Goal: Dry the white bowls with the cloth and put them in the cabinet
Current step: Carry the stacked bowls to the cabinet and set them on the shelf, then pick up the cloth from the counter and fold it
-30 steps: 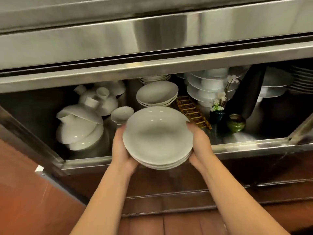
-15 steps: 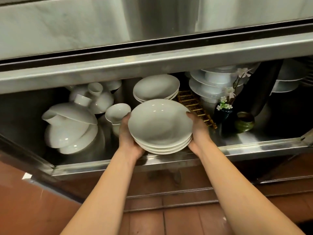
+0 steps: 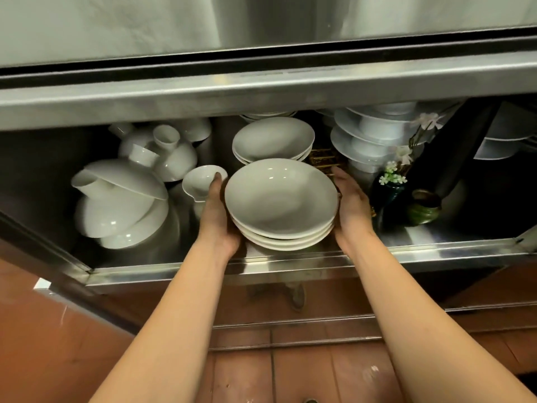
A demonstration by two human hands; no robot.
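A: Where is the load?

B: A stack of shallow white ceramic bowls (image 3: 280, 205), several deep, is inside the open stainless-steel cabinet (image 3: 261, 270), just behind the front ledge. It is either down on the cabinet floor or just above it; I can't tell which.

A: Hands?

B: Left hand (image 3: 216, 210) at the stack's 9 o'clock, right hand (image 3: 353, 210) at 3 o'clock. The right lies flat, fingers straight against the side, not wrapped. The left touches the rim, but its thumb and fingertips are hidden, so I cannot tell whether it grips or merely presses.

A: Neighbours?

B: A second stack of white bowls (image 3: 273, 139) at 12 o'clock, very near. A small white spouted dish (image 3: 202, 180) at 10 o'clock, just beside the left hand. A dark vase with small flowers (image 3: 388, 193) and a squat green glazed pot (image 3: 422, 209) sit at 3 o'clock, beyond the right hand.

A: Handling?

B: My reading: glazed, stiff and slick, and heavy as a stack (likely to chip on steel). It is best held low, palms opposed at 9 and 3, fingers under the bottom bowl. Held by the top rim, the upper bowls could slide. Set it down gently, then draw the hands straight out toward 6 o'clock to spare the dish.
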